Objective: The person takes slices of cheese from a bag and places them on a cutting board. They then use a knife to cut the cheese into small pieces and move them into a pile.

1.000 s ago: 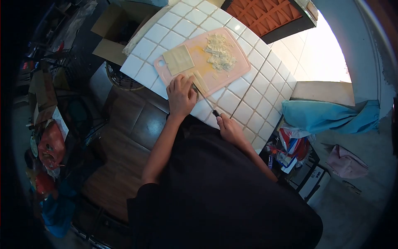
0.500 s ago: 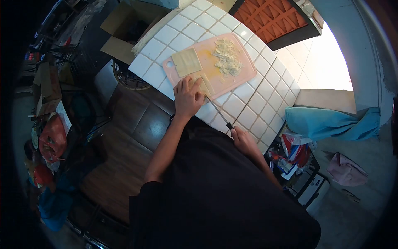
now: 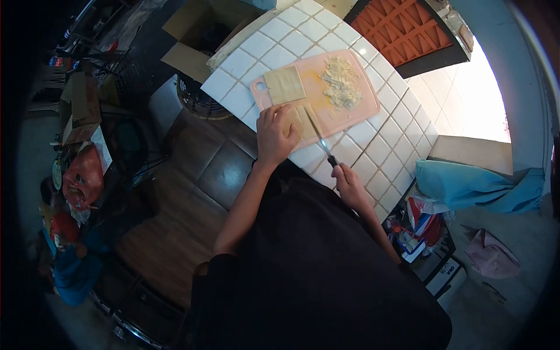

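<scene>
My right hand (image 3: 350, 185) is wrapped round the black handle of a knife (image 3: 323, 144). Its blade lies over the near part of a pale yellow sheet (image 3: 303, 123), beside a cut strip. With bent fingers, my left hand (image 3: 275, 137) presses that sheet onto the pink cutting board (image 3: 366, 112), partly hiding it. Another pale yellow square (image 3: 285, 85), perhaps stacked sheets, lies by the board's handle hole. A loose heap of thin pale shreds (image 3: 342, 87) covers the board's far right side.
The board lies on a white tiled counter (image 3: 385, 125). An open cardboard box (image 3: 186, 58) and a woven basket (image 3: 195, 105) stand left of it. A blue cloth (image 3: 466, 184) hangs at the right, above a rack with bags and papers. A red plastic bag (image 3: 84, 178) is at far left.
My right hand has moved the knife up, so its blade now reaches over the sheet. My left hand still presses the sheet. The whole view has shifted a little.
</scene>
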A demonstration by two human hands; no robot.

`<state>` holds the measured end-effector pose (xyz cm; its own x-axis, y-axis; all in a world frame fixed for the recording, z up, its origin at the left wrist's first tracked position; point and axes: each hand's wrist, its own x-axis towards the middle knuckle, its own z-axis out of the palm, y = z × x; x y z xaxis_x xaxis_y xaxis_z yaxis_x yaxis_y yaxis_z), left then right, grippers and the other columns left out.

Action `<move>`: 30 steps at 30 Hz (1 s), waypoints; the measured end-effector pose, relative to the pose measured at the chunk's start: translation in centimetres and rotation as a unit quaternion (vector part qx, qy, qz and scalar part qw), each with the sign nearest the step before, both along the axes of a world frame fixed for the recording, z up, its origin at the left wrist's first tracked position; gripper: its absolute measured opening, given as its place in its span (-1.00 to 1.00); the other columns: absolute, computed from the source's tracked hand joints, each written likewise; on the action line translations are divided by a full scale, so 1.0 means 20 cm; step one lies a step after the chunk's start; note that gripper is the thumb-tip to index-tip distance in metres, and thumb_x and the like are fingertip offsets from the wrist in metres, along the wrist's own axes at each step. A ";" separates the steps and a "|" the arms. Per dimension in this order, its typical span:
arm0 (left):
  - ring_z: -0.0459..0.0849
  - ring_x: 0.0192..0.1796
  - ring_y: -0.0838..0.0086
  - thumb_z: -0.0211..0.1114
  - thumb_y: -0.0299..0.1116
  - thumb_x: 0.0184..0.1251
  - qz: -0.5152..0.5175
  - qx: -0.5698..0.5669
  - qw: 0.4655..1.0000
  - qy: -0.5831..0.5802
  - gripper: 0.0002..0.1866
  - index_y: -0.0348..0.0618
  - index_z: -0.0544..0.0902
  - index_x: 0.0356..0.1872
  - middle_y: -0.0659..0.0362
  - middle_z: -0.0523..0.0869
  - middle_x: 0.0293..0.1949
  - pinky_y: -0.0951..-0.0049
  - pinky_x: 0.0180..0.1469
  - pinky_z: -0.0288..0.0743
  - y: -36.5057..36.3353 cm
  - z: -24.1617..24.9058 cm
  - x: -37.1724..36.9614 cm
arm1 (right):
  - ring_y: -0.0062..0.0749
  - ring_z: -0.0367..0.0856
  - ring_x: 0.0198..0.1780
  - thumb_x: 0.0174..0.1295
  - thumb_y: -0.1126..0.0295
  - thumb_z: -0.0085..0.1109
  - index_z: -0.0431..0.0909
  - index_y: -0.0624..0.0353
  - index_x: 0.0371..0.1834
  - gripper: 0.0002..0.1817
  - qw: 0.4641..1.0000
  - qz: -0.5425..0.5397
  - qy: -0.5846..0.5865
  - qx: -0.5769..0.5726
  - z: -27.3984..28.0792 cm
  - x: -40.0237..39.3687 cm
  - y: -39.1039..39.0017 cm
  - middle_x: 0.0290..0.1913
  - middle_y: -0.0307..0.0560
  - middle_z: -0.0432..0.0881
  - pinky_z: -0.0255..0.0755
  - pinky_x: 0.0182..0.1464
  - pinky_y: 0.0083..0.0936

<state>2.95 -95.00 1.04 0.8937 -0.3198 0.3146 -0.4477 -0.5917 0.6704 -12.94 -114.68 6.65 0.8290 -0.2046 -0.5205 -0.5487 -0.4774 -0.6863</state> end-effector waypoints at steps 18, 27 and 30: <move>0.52 0.17 0.13 0.46 -0.34 0.11 -0.044 0.103 0.993 0.042 -0.38 0.10 0.63 0.29 0.08 0.54 0.05 0.10 0.14 0.44 0.02 0.06 0.02 | 0.38 0.61 -0.20 0.60 0.11 -0.13 0.41 0.24 -0.14 -0.63 0.995 0.076 -0.039 -0.059 -0.12 0.12 0.15 -0.36 0.36 0.61 0.36 -0.13 0.20; 0.51 0.20 0.14 0.47 -0.32 0.11 -0.055 0.170 0.981 0.074 -0.45 0.15 0.68 0.23 0.10 0.52 0.08 0.10 0.15 0.46 0.01 0.12 0.03 | 0.39 0.60 -0.40 0.59 0.14 -0.10 0.35 0.20 -0.09 -0.70 0.985 0.110 -0.059 -0.120 -0.07 0.14 0.20 -0.52 0.34 0.59 0.38 -0.30 0.24; 0.51 0.19 0.14 0.47 -0.31 0.11 -0.047 0.178 0.980 0.080 -0.45 0.15 0.68 0.21 0.11 0.52 0.09 0.10 0.14 0.46 0.00 0.12 0.03 | 0.39 0.60 -0.40 0.59 0.16 -0.10 0.35 0.20 -0.11 -0.70 0.984 0.108 -0.076 -0.122 -0.06 0.14 0.20 -0.52 0.34 0.59 0.39 -0.30 0.25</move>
<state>3.58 -95.09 3.34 0.8838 -0.4671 0.0266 -0.4177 -0.7622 0.4946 -10.21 -110.74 5.46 0.9310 -0.1189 -0.3452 -0.3172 -0.7315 -0.6035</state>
